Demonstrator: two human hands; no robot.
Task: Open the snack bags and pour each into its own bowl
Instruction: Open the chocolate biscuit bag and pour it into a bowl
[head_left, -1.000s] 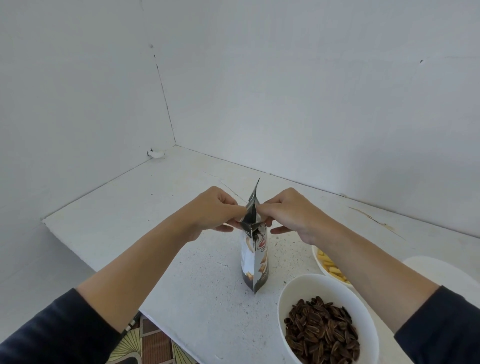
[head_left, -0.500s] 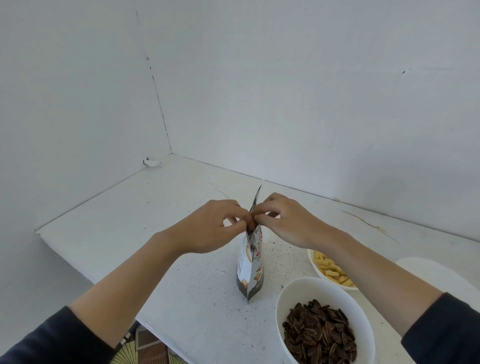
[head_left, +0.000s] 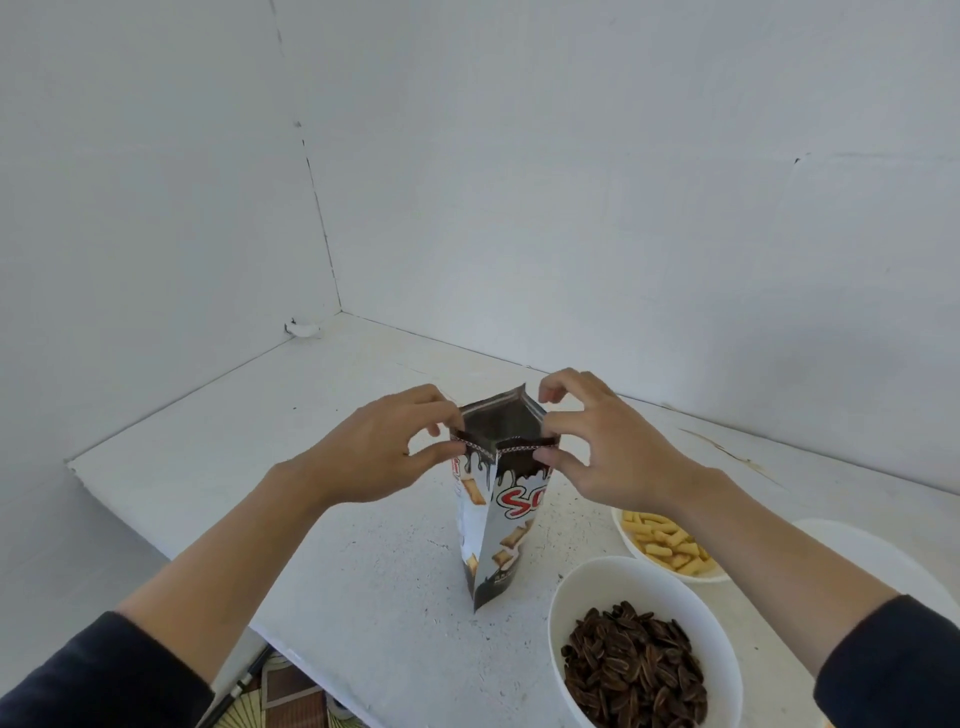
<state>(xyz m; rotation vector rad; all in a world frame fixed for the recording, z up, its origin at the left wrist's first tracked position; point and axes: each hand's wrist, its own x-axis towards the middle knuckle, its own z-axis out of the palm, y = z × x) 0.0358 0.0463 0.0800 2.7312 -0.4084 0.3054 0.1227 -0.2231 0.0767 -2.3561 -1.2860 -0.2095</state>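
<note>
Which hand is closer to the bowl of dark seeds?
Right. The right hand pinches the snack bag on the side facing the bowl; the left hand pinches the opposite edge.

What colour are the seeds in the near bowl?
The seeds are dark brown with pale stripes; head view.

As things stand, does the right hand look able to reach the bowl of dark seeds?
Probably yes, once it lets go: the right hand pinches the open bag, and the bowl sits close below its forearm, nothing between.
</note>
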